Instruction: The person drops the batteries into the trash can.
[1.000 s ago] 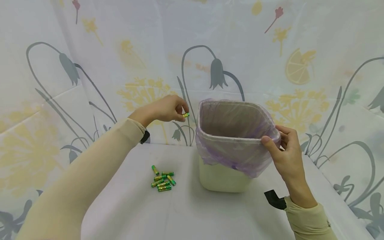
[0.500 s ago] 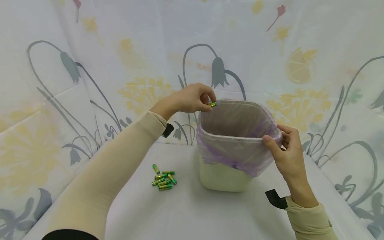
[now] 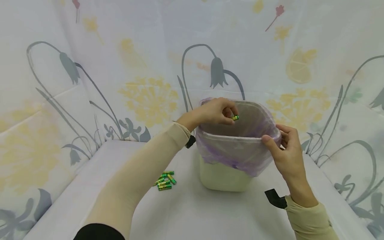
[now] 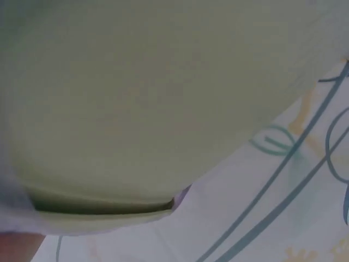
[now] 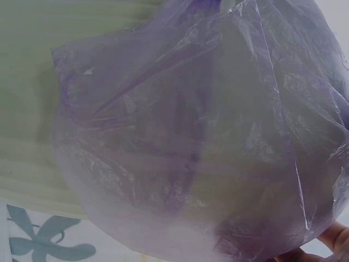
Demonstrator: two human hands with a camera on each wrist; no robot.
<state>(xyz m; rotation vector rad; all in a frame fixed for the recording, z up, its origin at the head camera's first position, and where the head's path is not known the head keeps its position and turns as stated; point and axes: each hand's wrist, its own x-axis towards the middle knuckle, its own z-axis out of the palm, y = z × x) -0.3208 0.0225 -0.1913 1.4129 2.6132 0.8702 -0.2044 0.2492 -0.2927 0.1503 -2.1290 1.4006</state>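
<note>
A pale green bin [image 3: 226, 178] stands on the white table, lined with a thin purple plastic bag [image 3: 231, 150] folded down over its rim. My left hand [image 3: 217, 111] pinches a green and gold battery [image 3: 235, 117] over the bin's mouth. At the bin's right corner, my right hand [image 3: 286, 155] grips the rim through the bag, thumb in front and fingers behind. Several more batteries [image 3: 165, 187] lie in a loose pile left of the bin, partly covered by my left sleeve. The bag [image 5: 163, 136] fills most of the right wrist view. The bin's bottom inside is hidden.
A white cloth with printed flowers [image 3: 219, 71] hangs behind and at both sides of the white table [image 3: 192, 216]. The left sleeve [image 3: 144, 170] reaches across the table's left half. In the left wrist view, sleeve fabric [image 4: 136, 109] blocks most of the scene.
My left hand has moved right with the battery, from left of the bin to above its opening. The right hand has stayed on the rim, and the pile of batteries has not moved.
</note>
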